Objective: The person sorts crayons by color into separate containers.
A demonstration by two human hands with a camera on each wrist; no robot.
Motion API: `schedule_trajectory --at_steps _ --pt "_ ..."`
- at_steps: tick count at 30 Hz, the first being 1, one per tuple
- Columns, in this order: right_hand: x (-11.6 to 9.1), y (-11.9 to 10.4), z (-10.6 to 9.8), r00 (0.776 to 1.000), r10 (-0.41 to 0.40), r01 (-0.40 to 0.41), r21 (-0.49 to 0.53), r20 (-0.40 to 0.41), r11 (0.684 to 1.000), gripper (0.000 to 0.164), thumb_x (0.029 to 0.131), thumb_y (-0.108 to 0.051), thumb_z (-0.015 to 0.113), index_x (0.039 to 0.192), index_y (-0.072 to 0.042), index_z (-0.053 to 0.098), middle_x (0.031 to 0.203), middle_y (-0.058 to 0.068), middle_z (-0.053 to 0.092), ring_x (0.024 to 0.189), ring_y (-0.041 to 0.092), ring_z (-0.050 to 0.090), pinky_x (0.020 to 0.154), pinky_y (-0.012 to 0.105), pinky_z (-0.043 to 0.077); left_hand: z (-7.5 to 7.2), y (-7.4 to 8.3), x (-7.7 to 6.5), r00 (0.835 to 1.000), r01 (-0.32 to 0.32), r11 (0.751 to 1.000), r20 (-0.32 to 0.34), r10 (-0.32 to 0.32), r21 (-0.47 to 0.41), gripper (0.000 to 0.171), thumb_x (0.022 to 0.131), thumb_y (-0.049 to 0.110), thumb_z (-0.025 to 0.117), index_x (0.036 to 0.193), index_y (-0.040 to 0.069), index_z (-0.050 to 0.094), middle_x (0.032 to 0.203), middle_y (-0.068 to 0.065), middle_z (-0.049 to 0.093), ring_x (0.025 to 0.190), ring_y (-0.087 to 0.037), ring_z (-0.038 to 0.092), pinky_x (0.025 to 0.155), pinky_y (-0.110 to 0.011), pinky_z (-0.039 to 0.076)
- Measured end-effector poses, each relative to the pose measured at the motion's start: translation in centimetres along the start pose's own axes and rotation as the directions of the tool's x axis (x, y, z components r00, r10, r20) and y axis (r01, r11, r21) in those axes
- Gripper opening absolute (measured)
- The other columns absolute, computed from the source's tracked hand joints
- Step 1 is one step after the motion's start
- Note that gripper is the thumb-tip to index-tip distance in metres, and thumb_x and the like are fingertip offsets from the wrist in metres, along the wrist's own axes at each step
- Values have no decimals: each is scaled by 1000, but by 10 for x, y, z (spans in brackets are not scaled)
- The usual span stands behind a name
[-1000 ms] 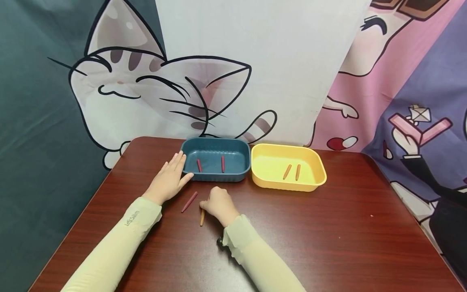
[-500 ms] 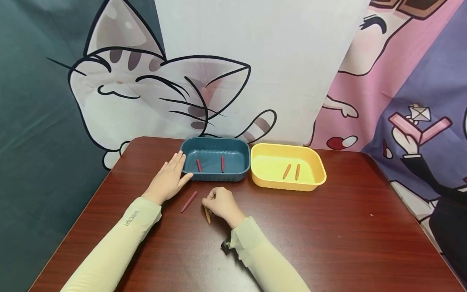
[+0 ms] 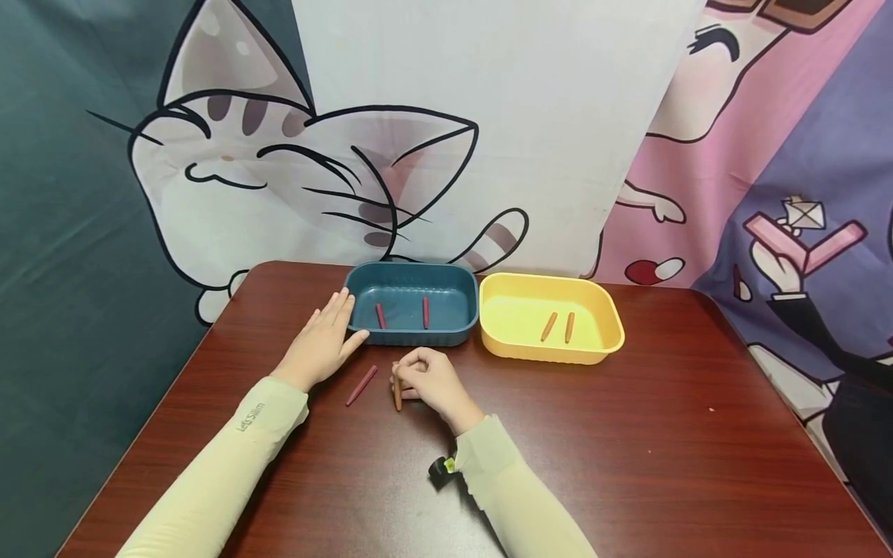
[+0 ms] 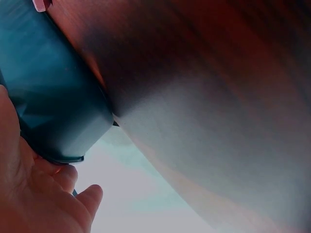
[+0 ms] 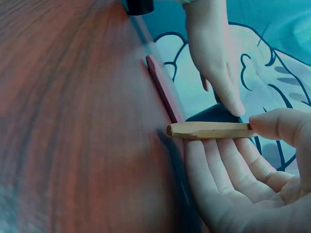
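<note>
My right hand [image 3: 434, 385] pinches a yellowish-brown crayon [image 5: 209, 130] between thumb and fingertips, over the table just in front of the bins. The crayon points down toward me in the head view. My left hand [image 3: 315, 347] rests with straight fingers against the left end of the dark blue bin [image 3: 418, 339]. On the table between both hands lies a red crayon [image 3: 361, 386]. Inside the blue bin are two red crayons, one short crayon [image 3: 380, 315] at left and another crayon [image 3: 426, 312] nearer the middle.
A yellow bin [image 3: 544, 353] stands right beside the blue one, holding two orange-brown crayons [image 3: 570, 327]. Both bins sit near the back edge of the brown wooden table [image 3: 670, 434]. Cartoon-printed cloth [image 3: 558, 116] hangs behind.
My right hand has lifted the yellowish-brown crayon off the table and turned it, shifting slightly right and away from me. The left hand and both bins have stayed put.
</note>
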State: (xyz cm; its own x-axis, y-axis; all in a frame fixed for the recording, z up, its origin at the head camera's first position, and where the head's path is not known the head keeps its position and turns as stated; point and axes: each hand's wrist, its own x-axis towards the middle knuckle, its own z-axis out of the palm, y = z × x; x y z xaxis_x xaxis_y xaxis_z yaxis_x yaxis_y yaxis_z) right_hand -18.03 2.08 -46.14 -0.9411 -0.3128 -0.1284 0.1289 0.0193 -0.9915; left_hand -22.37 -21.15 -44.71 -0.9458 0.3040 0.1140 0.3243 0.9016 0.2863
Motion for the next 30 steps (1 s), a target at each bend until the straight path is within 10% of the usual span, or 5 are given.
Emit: schedule_trajectory --at_steps 13,30 --pt "-4 -19 -27 994 35 -47 113 106 993 35 100 -10 63 122 16 62 107 28 71 84 20 73 82 38 61 1 1 -1 1000 4 1000 -3 -4 -2 79 106 47 48 158 -6 20 167 -22 15 154 -39 14 120 -60 17" --pt "-8 -46 -58 998 -65 59 243 16 968 32 99 -5 63 123 17 60 103 30 69 82 24 74 83 40 60 0 -1 -1 1000 1 1000 6 -1 -2 81 106 48 47 159 -5 18 168 -20 12 154 -39 12 121 -60 17"
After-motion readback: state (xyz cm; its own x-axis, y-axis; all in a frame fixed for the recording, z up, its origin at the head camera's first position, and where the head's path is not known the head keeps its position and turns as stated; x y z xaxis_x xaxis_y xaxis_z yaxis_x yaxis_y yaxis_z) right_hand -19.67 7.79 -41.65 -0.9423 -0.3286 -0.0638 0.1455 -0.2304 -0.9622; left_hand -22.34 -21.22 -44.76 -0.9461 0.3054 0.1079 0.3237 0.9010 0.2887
